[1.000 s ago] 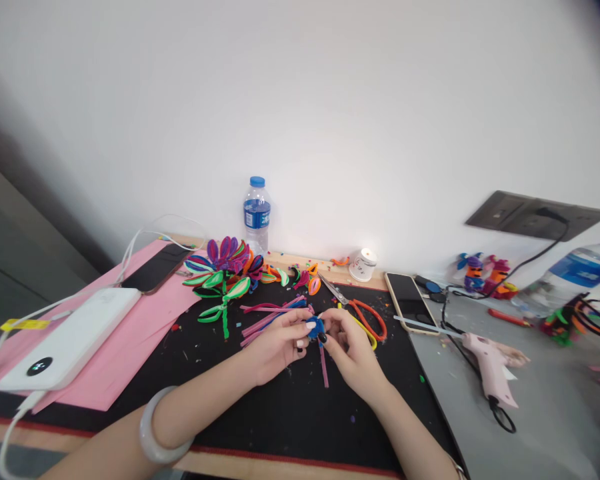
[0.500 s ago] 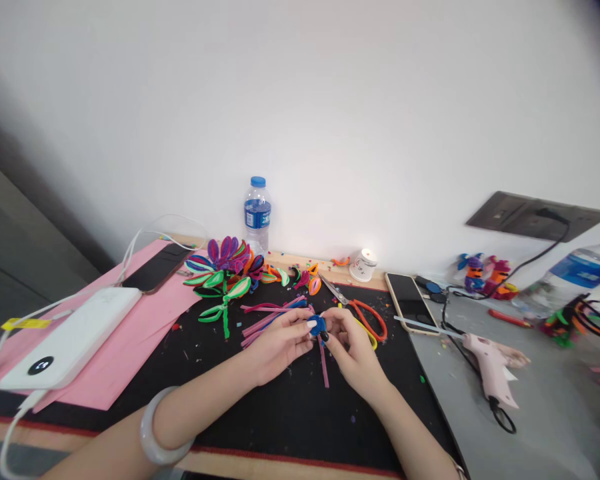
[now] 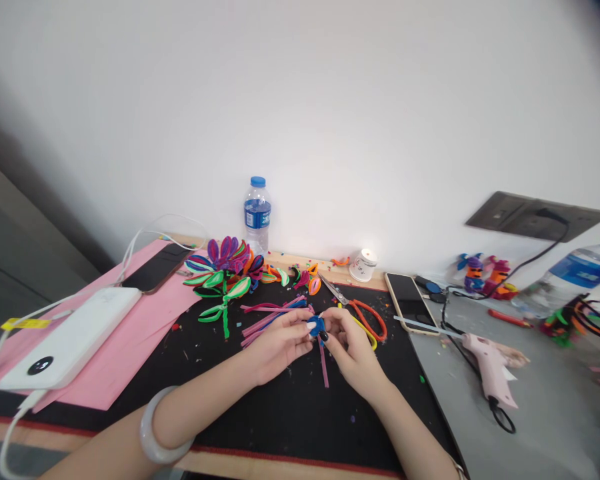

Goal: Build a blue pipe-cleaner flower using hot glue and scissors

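Fingers (image 3: 300,331) of L hand (image 3: 276,352) & R hand (image 3: 353,355) pinched on blue piece (image 3: 317,325).
Prob. light, soft, squashable; I'd hold its edges gently, tho shape's unclear from here.

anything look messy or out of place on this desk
The glue stick jutting from the pink glue gun crosses the pale-cased phone, an odd spot; whether they touch is unclear. Small coloured scraps also litter the black mat, looking untidy.
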`<state>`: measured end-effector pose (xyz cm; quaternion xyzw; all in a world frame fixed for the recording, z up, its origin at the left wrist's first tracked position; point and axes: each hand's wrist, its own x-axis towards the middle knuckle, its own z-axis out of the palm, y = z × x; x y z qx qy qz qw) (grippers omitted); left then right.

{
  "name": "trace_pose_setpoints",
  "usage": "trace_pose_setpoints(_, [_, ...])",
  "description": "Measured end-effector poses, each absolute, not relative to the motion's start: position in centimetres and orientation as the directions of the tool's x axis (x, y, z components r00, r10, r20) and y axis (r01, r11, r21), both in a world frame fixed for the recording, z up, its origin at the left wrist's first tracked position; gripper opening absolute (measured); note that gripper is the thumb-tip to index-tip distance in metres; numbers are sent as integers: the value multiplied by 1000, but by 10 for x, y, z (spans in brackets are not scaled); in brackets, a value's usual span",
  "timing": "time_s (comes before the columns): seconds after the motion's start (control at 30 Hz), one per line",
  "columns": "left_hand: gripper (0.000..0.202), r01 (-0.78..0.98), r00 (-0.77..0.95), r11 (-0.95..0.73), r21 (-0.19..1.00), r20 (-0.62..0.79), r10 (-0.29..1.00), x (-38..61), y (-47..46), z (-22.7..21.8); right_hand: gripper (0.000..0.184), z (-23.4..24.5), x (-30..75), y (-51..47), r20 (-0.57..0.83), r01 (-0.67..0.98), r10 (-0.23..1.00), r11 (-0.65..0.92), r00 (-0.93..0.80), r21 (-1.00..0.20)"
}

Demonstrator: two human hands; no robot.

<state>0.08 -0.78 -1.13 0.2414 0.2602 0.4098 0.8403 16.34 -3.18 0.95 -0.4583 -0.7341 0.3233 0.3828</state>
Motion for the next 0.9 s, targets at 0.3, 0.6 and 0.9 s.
trace_pose_setpoints(0.3, [19,-565,535,555,611,-240,810,0,-8,-11,17,9,163,-31,251,398,923,355,-291,-846])
trace_pose_setpoints(0.6, [17,-560,539,560,610,-244,806,1,-8,-10,17,8,162,-32,244,374,926,344,-289,-862])
trace_pose_setpoints(0.9, [16,-564,546,564,603,-240,803,2,-9,-10,18,9,162,-32,250,365,924,348,-290,-864])
